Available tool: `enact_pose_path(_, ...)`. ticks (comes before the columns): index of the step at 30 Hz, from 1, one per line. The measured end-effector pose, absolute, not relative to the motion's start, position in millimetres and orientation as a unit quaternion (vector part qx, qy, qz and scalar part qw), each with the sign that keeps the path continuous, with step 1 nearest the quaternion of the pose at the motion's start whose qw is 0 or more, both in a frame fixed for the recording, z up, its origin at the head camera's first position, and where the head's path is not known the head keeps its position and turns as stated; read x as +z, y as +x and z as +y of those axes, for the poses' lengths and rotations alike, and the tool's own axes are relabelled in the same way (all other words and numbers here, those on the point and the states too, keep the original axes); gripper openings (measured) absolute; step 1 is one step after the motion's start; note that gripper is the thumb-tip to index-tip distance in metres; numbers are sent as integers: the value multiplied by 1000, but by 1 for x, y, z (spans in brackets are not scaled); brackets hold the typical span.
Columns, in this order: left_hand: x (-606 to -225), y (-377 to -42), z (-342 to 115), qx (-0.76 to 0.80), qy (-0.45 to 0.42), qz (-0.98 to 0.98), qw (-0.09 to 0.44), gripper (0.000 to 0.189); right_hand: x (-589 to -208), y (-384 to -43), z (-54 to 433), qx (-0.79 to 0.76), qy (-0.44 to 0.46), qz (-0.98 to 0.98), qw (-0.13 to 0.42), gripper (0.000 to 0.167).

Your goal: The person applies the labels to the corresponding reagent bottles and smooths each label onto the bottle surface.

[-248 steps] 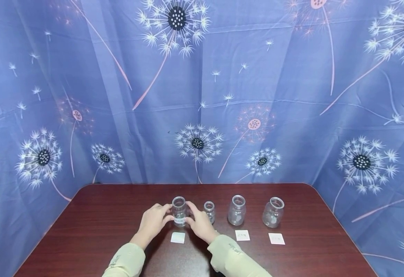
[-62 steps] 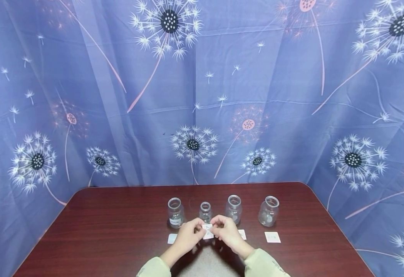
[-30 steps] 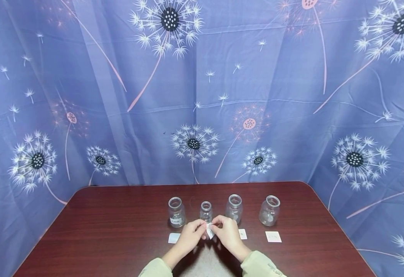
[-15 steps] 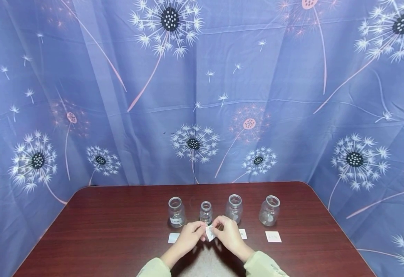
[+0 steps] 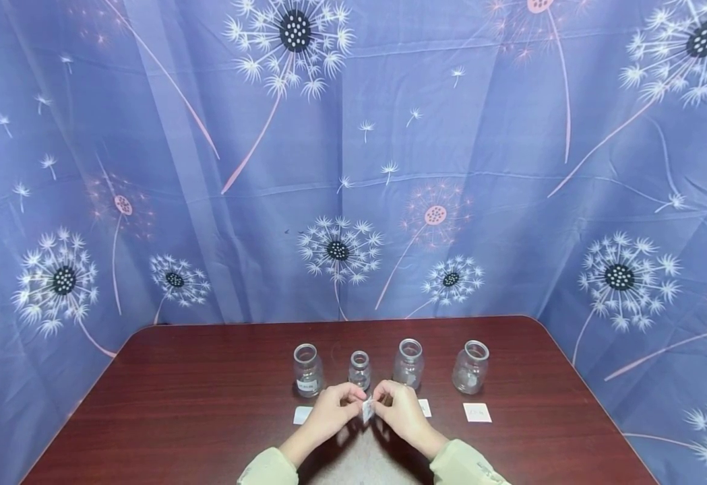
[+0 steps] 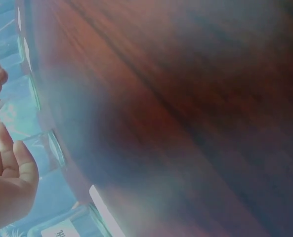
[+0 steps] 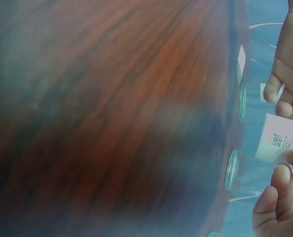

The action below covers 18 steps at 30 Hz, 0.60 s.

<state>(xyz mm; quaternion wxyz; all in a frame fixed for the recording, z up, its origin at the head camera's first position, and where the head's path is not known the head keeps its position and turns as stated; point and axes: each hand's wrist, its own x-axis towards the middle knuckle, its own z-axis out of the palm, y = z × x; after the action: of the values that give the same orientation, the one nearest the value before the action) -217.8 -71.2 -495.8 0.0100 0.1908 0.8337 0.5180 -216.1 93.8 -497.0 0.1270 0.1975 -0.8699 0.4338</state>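
Both hands meet in front of the small glass jar (image 5: 359,372). Between them is a small white paper label (image 5: 368,409), turned nearly edge-on in the head view. My left hand (image 5: 331,412) pinches its left edge. Thumb and finger of my right hand (image 5: 403,412) pinch the other side. In the right wrist view the label (image 7: 279,140) shows dark handwritten characters, with the right hand (image 7: 282,205) below it and the left hand (image 7: 290,64) above. The left wrist view shows the left hand (image 6: 10,182), with the label mostly hidden by fingers.
Three larger glass jars flank the small one: a jar (image 5: 308,367) with a white label stuck on, another jar (image 5: 408,360), and a jar (image 5: 471,364) at right. White paper squares (image 5: 302,415) (image 5: 424,408) (image 5: 477,412) lie before them on the brown table (image 5: 195,391).
Earlier both hands were on the leftmost jar; they have since moved right and hold the paper label. Over the last two seconds the label has turned from facing the head camera to nearly edge-on.
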Motion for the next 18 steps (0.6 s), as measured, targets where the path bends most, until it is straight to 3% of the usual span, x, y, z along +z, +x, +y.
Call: enact_pose_path(18, -499, -218, -70, 425, 232, 868, -111, 16, -498, -212, 104, 460, 223, -853, 100, 16)
